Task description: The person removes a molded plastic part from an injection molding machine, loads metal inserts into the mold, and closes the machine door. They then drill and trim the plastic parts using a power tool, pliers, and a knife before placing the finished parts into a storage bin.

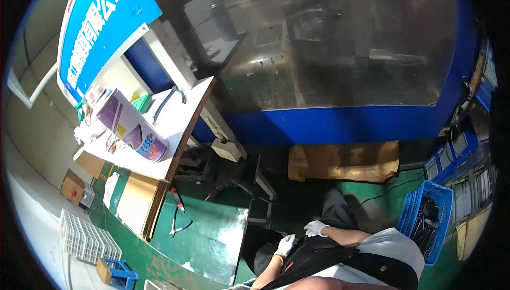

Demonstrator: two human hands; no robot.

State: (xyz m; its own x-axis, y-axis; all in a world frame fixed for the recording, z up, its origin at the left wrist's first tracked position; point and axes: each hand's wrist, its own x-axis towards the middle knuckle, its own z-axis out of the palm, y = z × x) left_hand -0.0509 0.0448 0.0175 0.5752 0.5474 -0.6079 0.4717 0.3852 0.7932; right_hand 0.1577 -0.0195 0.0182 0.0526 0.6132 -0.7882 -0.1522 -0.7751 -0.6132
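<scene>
My left hand (286, 245), in a white glove and with a yellow band at the wrist, rests on dark clothing over my lap. My right hand (315, 229), also white-gloved, lies on my other thigh with its fingers stretched out. Neither hand shows anything held; the left fingers look loosely laid out. Left of my hands, a green-topped table (212, 242) carries blue-handled pliers (179, 227) and a red-and-black handled tool (177, 198). A purple spray can (133, 125) stands on the white shelf (183, 112) above, near another blue-handled pair of pliers (166, 104).
A blue-framed machine (329, 125) with a large clear window is ahead. Brown cardboard (345, 161) lies at its foot. At right stands a blue crate (406, 210) of black parts. White crates (87, 239) and a blue stool (123, 274) are at lower left.
</scene>
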